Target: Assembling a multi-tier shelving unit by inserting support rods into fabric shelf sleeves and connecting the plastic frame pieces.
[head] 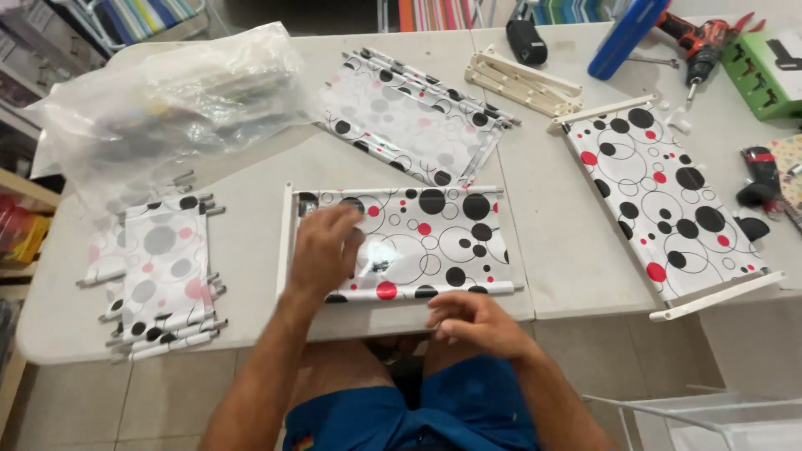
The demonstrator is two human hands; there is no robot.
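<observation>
surface: white folding table [551,250] | front centre: dotted fabric panel [418,242] on white rods, left hand [326,250] flat on it | left: stack of folded dotted panels [163,276], clear plastic bag [167,100] | back: second dotted stack [409,117], white frame bars [522,83] | right: dotted panel [660,196], red drill [702,42], green box [769,71]
</observation>
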